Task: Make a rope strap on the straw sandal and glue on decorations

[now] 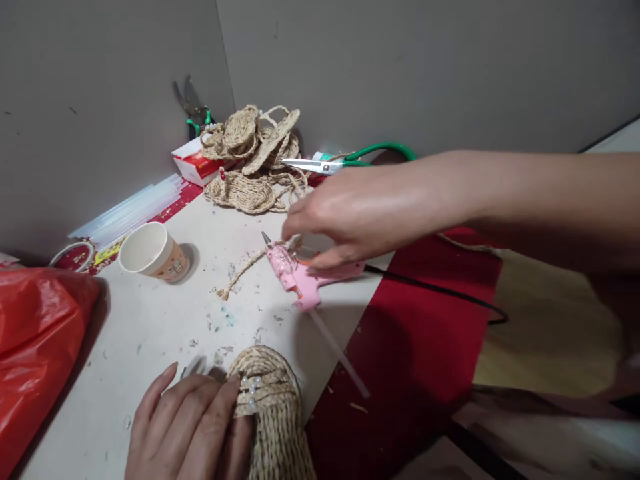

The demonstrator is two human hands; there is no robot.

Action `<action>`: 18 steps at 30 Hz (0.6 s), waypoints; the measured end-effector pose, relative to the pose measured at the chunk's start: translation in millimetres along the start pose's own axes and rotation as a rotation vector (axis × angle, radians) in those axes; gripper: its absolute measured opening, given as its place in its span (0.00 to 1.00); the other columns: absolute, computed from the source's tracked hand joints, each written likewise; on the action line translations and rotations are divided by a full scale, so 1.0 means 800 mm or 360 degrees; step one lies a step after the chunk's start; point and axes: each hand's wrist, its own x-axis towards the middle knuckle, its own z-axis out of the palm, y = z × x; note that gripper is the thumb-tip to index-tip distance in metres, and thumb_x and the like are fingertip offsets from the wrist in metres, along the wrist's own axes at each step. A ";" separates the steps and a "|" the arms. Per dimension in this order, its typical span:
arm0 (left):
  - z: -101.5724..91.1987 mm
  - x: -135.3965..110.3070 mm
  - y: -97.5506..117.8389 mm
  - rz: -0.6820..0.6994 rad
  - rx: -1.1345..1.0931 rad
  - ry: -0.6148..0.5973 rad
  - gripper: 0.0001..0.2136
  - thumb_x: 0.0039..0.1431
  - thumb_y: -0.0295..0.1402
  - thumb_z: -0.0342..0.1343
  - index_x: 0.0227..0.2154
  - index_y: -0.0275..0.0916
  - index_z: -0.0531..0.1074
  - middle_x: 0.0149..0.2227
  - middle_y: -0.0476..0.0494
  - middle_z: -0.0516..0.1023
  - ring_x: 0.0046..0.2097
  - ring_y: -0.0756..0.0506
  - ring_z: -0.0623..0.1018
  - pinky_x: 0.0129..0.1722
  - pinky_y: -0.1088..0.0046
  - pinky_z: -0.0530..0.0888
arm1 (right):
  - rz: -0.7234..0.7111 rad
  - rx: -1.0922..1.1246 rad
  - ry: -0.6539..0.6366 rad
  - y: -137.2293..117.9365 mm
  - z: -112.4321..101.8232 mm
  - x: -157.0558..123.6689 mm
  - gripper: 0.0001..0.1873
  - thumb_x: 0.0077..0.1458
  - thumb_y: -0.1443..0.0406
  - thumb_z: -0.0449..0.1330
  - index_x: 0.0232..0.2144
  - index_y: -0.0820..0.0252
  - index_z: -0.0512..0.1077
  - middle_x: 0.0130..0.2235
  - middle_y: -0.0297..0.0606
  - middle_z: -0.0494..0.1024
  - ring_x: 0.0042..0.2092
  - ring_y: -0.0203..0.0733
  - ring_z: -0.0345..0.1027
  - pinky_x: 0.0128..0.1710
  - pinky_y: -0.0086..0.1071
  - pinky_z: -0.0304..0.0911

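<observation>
My left hand point(193, 423) is closed on the side of a small woven straw slipper point(280, 427), fingertips beside the white pearl beads point(252, 395) on its braided strap. The slipper is at the bottom of the view, its lower end cut off. Over a pink glue gun point(307, 280) reaches my right hand point(337, 213), thumb at the gun's body and fingers curved apart from it; some fingertips are hidden. The gun lies on its side, a clear glue stick point(343, 357) sticking out of it. A frayed straw cord point(245, 270) passes by its metal nozzle.
Woven straw pieces point(250, 160) are piled at the back beside green-handled scissors point(325, 165), pruning shears point(193, 107) and a red-white box point(197, 163). Glue sticks point(133, 207), a paper cup point(153, 253) and a red plastic bag point(40, 353) are on the left. A black cable point(440, 288) trails right.
</observation>
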 end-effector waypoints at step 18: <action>-0.003 0.001 0.004 -0.0059 -0.0050 -0.0034 0.13 0.53 0.24 0.62 0.43 0.33 0.75 0.35 0.40 0.80 0.40 0.43 0.76 0.56 0.58 0.63 | -0.0530 0.0947 -0.0028 -0.136 0.014 0.133 0.26 0.56 0.68 0.46 0.07 0.67 0.59 0.21 0.33 0.76 0.36 0.30 0.73 0.20 0.21 0.48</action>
